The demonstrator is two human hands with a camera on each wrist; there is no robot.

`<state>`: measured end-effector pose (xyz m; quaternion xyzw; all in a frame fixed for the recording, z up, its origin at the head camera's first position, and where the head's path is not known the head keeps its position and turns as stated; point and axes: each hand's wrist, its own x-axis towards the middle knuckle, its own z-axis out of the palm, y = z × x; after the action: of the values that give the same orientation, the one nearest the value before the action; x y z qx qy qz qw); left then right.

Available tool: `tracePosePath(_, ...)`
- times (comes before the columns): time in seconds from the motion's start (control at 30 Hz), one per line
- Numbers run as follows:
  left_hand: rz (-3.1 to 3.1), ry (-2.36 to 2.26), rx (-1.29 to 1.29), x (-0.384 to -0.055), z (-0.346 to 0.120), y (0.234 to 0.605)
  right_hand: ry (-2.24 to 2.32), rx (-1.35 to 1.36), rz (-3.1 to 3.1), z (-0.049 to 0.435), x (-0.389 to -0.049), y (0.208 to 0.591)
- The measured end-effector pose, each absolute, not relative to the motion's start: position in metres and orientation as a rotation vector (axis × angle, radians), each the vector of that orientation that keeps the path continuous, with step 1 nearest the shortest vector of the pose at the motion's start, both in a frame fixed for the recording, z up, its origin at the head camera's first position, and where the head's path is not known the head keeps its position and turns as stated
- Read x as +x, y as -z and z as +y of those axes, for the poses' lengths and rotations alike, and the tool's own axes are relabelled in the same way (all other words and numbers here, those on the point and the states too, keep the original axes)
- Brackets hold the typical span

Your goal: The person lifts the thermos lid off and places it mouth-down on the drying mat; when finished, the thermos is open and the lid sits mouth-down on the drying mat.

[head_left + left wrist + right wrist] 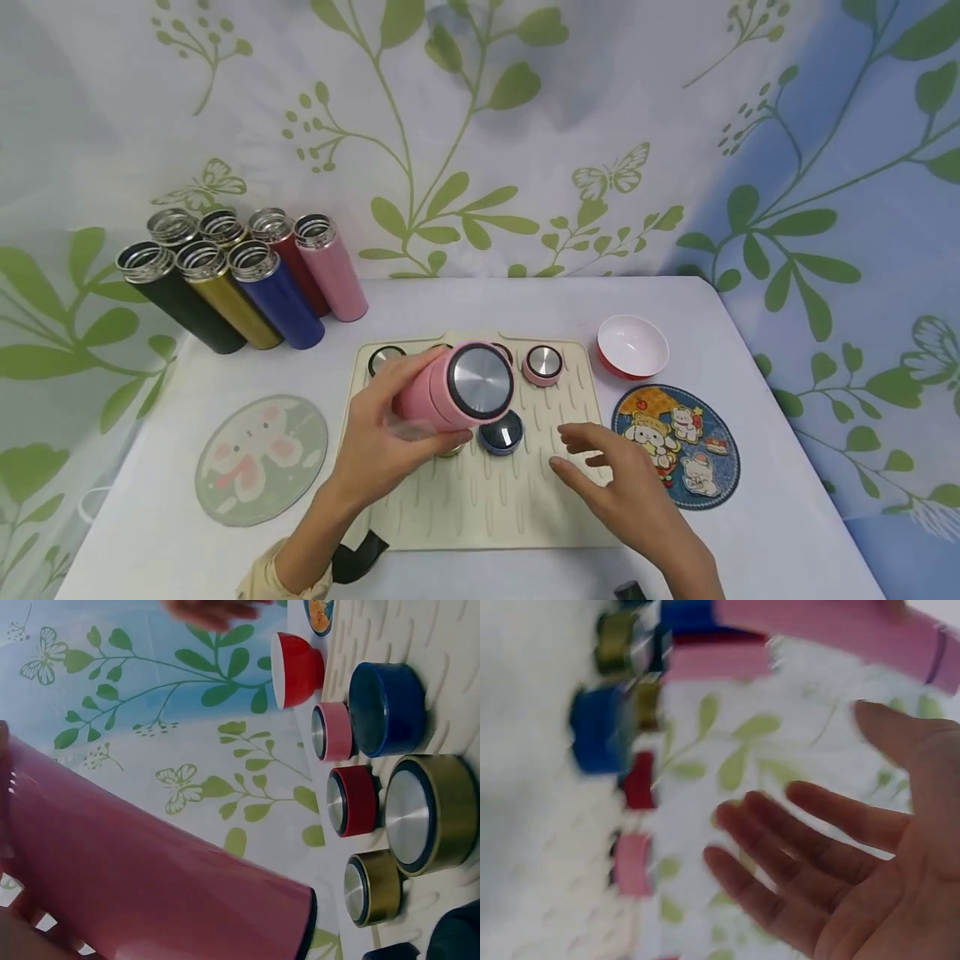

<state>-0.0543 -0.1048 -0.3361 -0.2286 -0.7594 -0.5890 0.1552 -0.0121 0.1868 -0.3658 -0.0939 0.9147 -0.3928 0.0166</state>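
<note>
My left hand (375,446) holds a pink thermos flask (420,398) in the air above the cream mat (472,521). Its steel-topped, black-rimmed end tilts toward the head camera. In the left wrist view the flask's smooth pink body (150,862) fills the lower left. Over the mat's right side, my right hand (626,479) is apart from the flask, fingers spread and holding nothing. On the mat stand a blue lid (501,433), a pink lid (543,365) and gold lids (431,814). The raised flask partly hides a red lid (352,801) in the head view.
Several open, lidless flasks (288,304) stand at the back left. A rabbit-face placemat (262,460) lies left of the mat. To the right are a red-and-white bowl (632,347) and a round blue bear mat (701,454). Leaf-patterned cloth (480,167) hangs behind the table.
</note>
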Motion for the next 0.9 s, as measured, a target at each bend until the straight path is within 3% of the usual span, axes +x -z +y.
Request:
tracePosePath(0.2,-2.309,1.322,-0.669,-0.027,-0.103,0.348,1.611,-0.518,2.584,0.161,-0.004,0.333)
tracePosePath(0.37,-2.287,1.017,-0.704,-0.012,-0.1,0.355,1.631,-0.541,2.532,0.14,-0.002,0.319)
tracePosePath(0.6,-2.204,0.774,-0.682,-0.001,-0.097,0.363,1.493,-0.223,2.574,0.117,-0.002,0.317)
tracePosePath(0.9,-2.283,0.824,-0.577,0.008,-0.101,0.376,1.726,-0.462,2.472,0.105,-0.003,0.329)
